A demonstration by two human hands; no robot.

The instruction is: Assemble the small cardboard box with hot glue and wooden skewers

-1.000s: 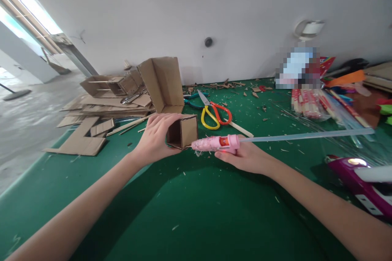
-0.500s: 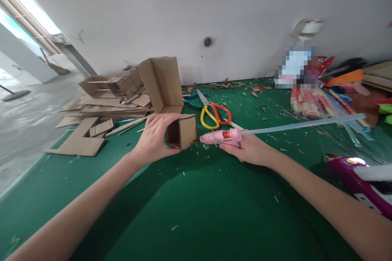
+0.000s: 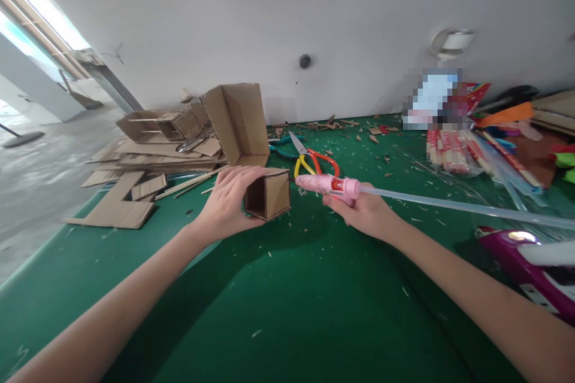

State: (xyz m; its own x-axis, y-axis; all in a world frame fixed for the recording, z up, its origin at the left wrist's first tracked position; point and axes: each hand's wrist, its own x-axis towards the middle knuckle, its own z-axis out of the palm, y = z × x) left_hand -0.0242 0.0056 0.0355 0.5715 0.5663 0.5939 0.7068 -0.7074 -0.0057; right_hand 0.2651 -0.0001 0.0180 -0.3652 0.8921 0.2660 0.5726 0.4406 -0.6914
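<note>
My left hand grips a small open cardboard box, holding it just above the green table with its open side facing left. My right hand is closed round a pink glue gun. A long clear glue stick trails from the gun's back to the right. The nozzle points left and sits a little to the right of the box's top corner, not touching it.
Yellow and orange scissors lie just behind the gun. A folded cardboard box and flat cardboard pieces are at the back left. Packs of sticks and a purple device lie on the right. Scraps litter the table.
My right hand has drawn the glue gun away from the box's lower corner, up and to the right, and the glue stick's far end has swung downward. The left hand and box stay still.
</note>
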